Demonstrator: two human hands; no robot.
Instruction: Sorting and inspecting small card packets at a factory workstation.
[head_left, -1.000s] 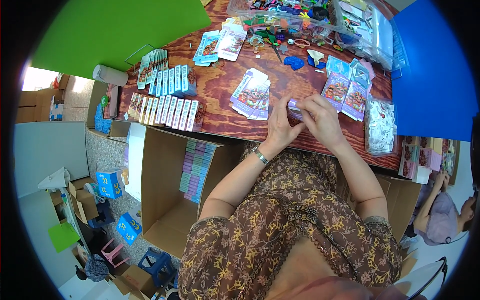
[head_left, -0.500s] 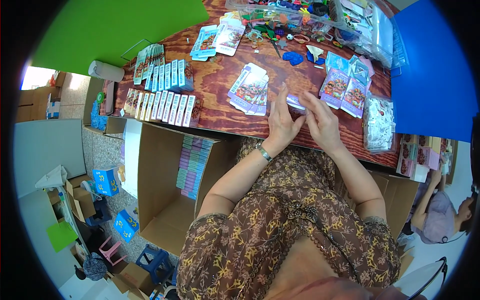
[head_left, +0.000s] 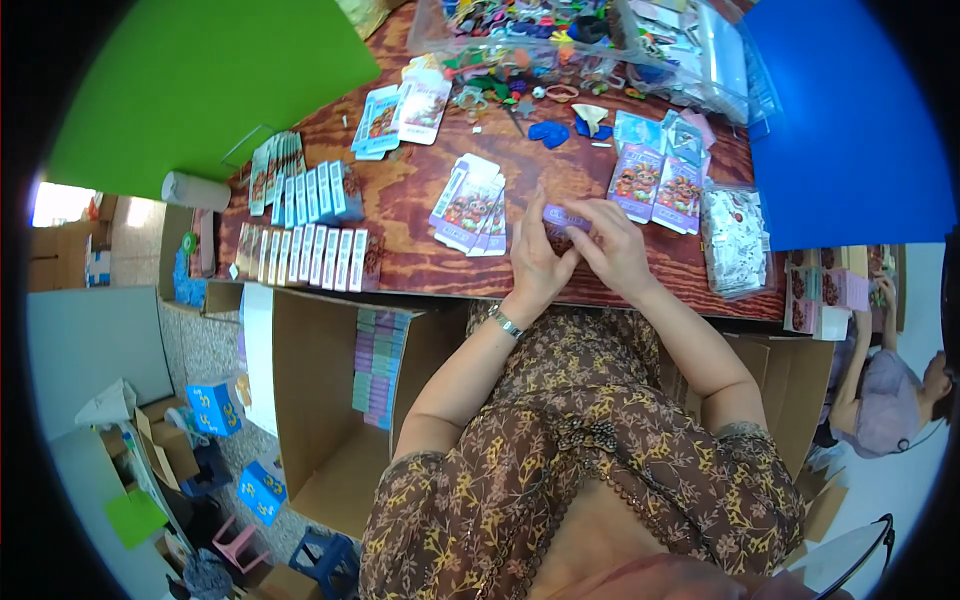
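Above the table's near edge, a small purple printed carton (head_left: 566, 216) is held between my two hands. My left hand (head_left: 538, 254) supports its left side, palm turned inward, fingers pointing away from me. My right hand (head_left: 612, 248) closes over its right side, with fingers bent across the top. The thumbs meet near the carton's lower end, and its underside is hidden. Left of my hands lies a fanned pile of flat purple cartons (head_left: 468, 208). To the right, purple cartons (head_left: 637, 181) lie with pale blue packets (head_left: 640, 130).
Rows of upright cartons (head_left: 312, 258) stand at the table's left. At the back are a clear bin of small toys (head_left: 530, 45) and blue balloon-like pieces (head_left: 548, 133). A bag of white packets (head_left: 736, 240) lies right. Below, an open cardboard box (head_left: 330, 470) holds stacked cartons. Another person (head_left: 880, 400) sits right.
The view has shifted slightly. The purple carton, mostly covered before, now shows more of its face, and my right fingers have curled over it while my hands drew closer together.
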